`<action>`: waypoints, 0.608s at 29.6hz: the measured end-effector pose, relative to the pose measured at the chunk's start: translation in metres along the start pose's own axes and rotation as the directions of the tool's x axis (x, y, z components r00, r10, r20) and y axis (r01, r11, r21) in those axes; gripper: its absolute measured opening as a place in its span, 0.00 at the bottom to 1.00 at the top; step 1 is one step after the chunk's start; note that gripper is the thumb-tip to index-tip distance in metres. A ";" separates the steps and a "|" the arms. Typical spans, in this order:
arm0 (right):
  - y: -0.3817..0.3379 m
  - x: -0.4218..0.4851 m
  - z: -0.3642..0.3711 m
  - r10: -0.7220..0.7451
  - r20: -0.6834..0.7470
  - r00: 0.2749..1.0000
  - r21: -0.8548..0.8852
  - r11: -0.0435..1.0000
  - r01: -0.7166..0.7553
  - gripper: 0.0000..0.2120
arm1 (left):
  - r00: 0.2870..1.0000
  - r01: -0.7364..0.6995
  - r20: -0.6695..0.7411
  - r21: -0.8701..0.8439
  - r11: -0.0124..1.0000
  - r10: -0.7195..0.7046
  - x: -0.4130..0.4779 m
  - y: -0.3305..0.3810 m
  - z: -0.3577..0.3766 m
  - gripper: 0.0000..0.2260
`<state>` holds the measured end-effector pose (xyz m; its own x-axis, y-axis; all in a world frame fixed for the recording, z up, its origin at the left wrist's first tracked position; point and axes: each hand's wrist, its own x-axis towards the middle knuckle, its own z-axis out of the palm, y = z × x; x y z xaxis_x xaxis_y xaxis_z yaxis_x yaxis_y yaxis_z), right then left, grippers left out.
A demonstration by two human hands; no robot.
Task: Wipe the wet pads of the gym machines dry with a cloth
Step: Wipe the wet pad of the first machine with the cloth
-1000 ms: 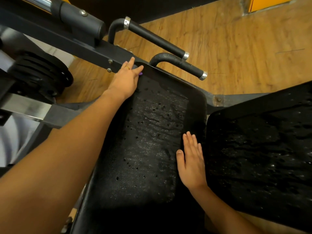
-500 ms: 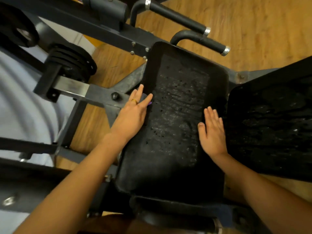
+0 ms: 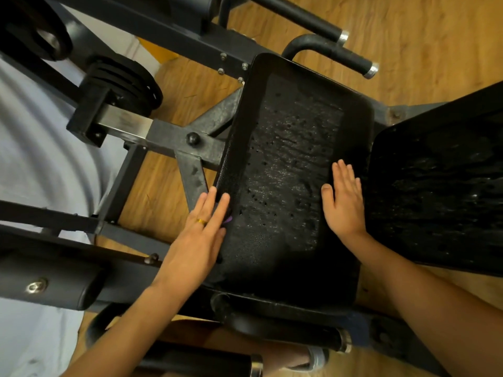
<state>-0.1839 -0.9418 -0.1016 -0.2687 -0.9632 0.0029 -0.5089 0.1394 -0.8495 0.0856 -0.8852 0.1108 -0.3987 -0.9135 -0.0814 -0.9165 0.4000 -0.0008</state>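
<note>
Head view: the left hand (image 3: pixel 200 240) lies flat along the wet pad's (image 3: pixel 288 164) left edge, fingers straight and close together. A purple sliver (image 3: pixel 228 219) shows under them, perhaps the cloth. The right hand (image 3: pixel 344 205) rests flat on the pad's right side, fingers together. Droplets cover the middle, so wiping seems barely begun. Next, firm strokes across the centre.

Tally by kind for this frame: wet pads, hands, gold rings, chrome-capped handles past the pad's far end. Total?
Wet pads: 2, middle pad, right pad
Hands: 2, left hand, right hand
Gold ring: 1
Chrome-capped handles: 2, upper handle, lower handle
Total: 7
</note>
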 end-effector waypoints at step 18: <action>0.001 0.000 -0.001 -0.006 0.003 1.000 0.000 1.000 0.006 0.27 | 0.999 -0.007 -0.031 0.367 0.930 0.020 -0.012 0.052 0.043 0.39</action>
<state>-0.1853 -0.9413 -0.1024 -0.2634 -0.9647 0.0068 -0.5105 0.1334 -0.8495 0.0443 -0.8498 0.0687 -0.4175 -0.9073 -0.0507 -0.8376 0.4059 -0.3655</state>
